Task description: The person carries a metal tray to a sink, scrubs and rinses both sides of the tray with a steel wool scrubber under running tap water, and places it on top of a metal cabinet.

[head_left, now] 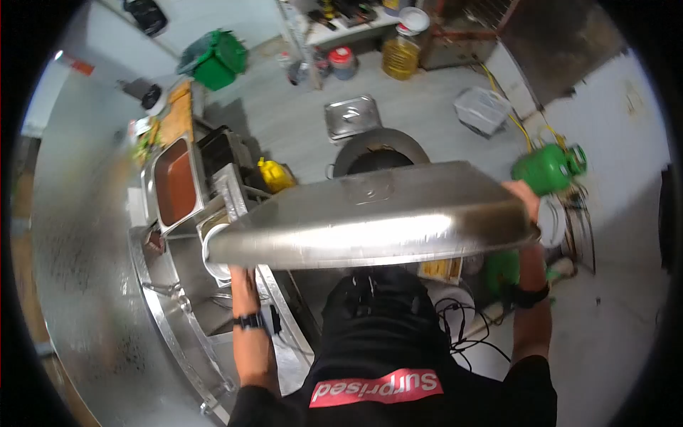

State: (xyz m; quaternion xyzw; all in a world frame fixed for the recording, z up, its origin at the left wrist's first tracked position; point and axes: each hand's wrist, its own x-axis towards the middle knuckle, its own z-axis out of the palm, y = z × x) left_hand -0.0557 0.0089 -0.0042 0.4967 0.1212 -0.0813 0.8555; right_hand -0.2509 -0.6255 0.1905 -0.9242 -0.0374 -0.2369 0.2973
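A large stainless-steel tray [356, 213] is held up in front of my body, tilted, with its long side wall facing me. My right hand [525, 198] is closed around its right end, with fingers over the rim. At the left end, my left hand [243, 273] grips the tray from below; its fingers are mostly hidden behind the metal. Just beyond the tray is a dark wok [381, 148], partly covered by it. Whether the tray holds anything does not show.
On my left are a steel sink [196, 274] and a deep pan of reddish-brown liquid [176, 183]. A steel lid [353, 117] lies on the floor ahead. A green gas cylinder [544, 169], a clear plastic box [482, 110] and loose cables [473, 331] are on the right.
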